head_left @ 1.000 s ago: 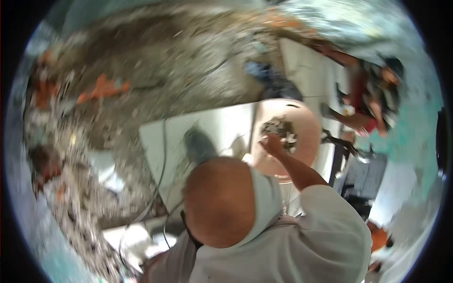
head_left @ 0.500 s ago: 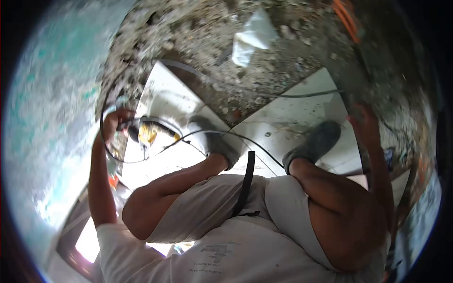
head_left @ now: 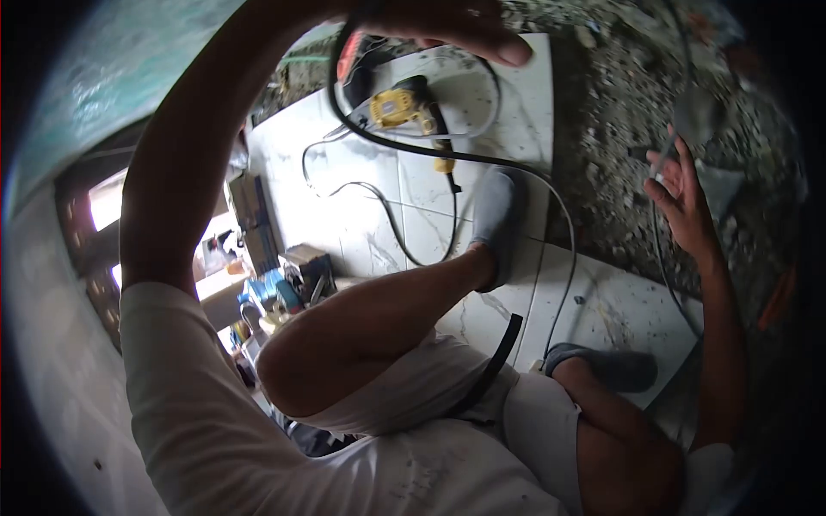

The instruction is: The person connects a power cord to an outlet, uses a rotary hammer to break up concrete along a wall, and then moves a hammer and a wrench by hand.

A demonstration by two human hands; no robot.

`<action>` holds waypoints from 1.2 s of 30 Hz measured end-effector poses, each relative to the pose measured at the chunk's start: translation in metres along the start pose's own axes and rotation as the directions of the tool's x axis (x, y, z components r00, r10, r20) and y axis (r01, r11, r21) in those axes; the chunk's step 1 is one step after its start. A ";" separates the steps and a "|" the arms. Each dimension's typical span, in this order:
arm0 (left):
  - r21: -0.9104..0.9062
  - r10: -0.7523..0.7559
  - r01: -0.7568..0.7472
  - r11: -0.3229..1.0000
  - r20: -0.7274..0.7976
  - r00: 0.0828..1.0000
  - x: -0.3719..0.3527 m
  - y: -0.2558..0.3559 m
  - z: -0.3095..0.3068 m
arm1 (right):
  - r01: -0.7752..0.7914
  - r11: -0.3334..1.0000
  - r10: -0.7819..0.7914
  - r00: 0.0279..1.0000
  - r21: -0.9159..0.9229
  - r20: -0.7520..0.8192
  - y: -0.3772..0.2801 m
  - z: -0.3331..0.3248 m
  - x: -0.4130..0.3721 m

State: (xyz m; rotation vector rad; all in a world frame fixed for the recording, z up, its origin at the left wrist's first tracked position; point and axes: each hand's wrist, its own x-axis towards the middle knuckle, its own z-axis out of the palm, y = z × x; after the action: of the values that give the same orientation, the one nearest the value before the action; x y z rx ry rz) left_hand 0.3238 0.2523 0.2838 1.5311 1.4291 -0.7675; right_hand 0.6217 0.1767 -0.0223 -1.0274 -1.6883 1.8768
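Note:
My left hand [head_left: 456, 27] is raised at the top of the head view, partly cut off by the frame edge, its thumb pointing right. A dark power cable [head_left: 469, 157] hangs in a loop from this hand, close to the camera. On the right, my right hand [head_left: 682, 193] has its thumb and fingers around another stretch of cable, out over the rubble. Below my left hand, a yellow-and-black power drill [head_left: 396, 107] lies on the white tiles [head_left: 361, 228]. Its thin cord curves over the tiles near my foot.
Loose rubble [head_left: 624, 129] borders the tiles on the right. Both my feet, in grey footwear [head_left: 499, 215], rest on the tiles. Assorted items, including a blue object [head_left: 274, 291], stand at the left beyond my knee. A painted wall [head_left: 163, 73] rises at upper left.
The view has turned toward the left, bringing the drill to the upper middle. My left hand has risen to the top with the cable; my right hand now has cable between its fingers.

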 end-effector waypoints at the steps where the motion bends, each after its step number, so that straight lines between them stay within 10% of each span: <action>1: -0.002 -0.087 0.087 0.996 0.028 0.996 -0.008 0.005 0.001 | -0.018 0.993 0.009 0.997 0.115 0.080 -0.004 0.005 0.014; 9: -0.003 -0.215 0.217 0.976 -0.153 0.965 -0.066 -0.101 0.039 | -0.029 0.977 0.074 0.976 0.212 -0.206 -0.046 -0.075 0.036; 12: 0.038 -0.256 0.282 0.959 -0.322 0.911 -0.108 -0.226 0.087 | 0.065 0.896 -0.110 0.991 0.440 0.078 -0.046 -0.182 0.021; 13: -0.075 -0.310 0.304 0.950 -0.367 0.877 -0.121 -0.240 0.100 | 0.137 0.880 -0.062 0.983 0.454 -0.176 -0.064 -0.193 0.012; 15: -0.127 -0.299 0.271 0.954 -0.417 0.858 -0.141 -0.265 0.124 | 0.136 0.791 0.342 0.711 0.596 -0.615 -0.127 -0.191 0.013; 17: -0.224 -0.386 0.323 0.920 -0.358 0.851 -0.151 -0.284 0.147 | 0.114 0.712 0.627 0.343 0.693 -0.700 -0.152 -0.192 0.016; 19: -0.429 -0.536 0.413 0.804 -0.220 0.815 -0.166 -0.292 0.169 | 0.023 0.989 0.125 0.421 0.148 -0.899 -0.129 -0.236 0.008; 22: -0.627 -0.590 0.342 0.699 -0.237 0.772 -0.152 -0.223 0.175 | -0.054 0.811 -0.460 0.555 -0.582 -0.693 -0.095 -0.282 -0.018; 26: -0.703 -0.441 0.040 0.710 -0.399 0.804 -0.141 -0.170 0.174 | 0.032 0.608 -0.629 0.630 -0.793 -0.457 -0.110 -0.151 -0.055; 28: -0.696 -0.228 -0.180 0.695 -0.451 0.863 -0.131 -0.141 0.166 | 0.227 0.712 -0.476 0.852 -0.665 -0.219 -0.096 -0.057 -0.077; 29: -0.545 -0.085 -0.239 0.804 -0.504 0.860 -0.120 -0.134 0.167 | 0.214 0.874 -0.163 0.975 -0.436 0.151 -0.091 -0.028 -0.092; 33: -0.596 0.022 -0.321 0.736 -0.453 0.891 -0.092 -0.064 0.144 | 0.469 0.730 0.083 0.661 -0.497 0.746 0.031 0.058 -0.168; 36: -0.580 0.048 -0.354 0.734 -0.475 0.879 -0.078 -0.050 0.139 | 0.529 0.643 -0.078 0.765 -0.554 0.640 0.062 0.079 -0.199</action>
State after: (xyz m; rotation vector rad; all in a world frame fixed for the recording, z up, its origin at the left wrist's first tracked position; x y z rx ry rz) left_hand 0.2808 0.0912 0.2855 1.2868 1.5733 0.2512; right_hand 0.7015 -0.0313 -0.0337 -0.2875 -2.8832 1.3301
